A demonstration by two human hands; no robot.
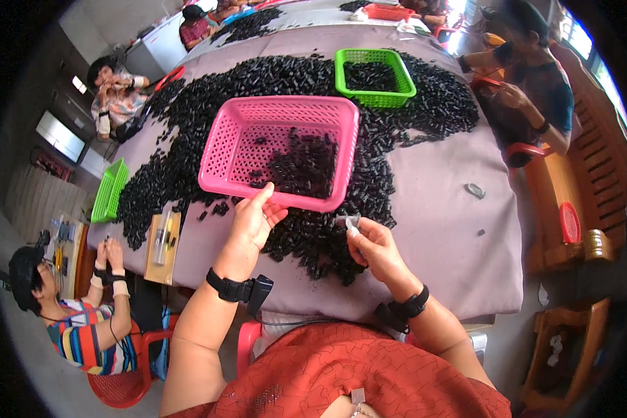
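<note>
A large pink plastic basket [224, 111] sits tilted on a heap of small black pieces [327, 254], and more of these pieces lie inside it, mostly at its right side. My left hand [256, 219] grips the basket's near rim, thumb over the edge and fingers beneath. To the right of the basket, just above the heap's near edge, my right hand [377, 254] is closed in a pinch on a small clear plastic piece [350, 221]. The exact kind of this piece is too small to tell. Both wrists wear black straps with small boxes.
A green basket [375, 99] with black pieces stands on the far heap; another green basket [109, 191] is at the left edge. A wooden tray [161, 249] holds a clear tube. Crumpled plastic [475, 190] lies on the cloth-covered table [453, 244]. Several people sit around.
</note>
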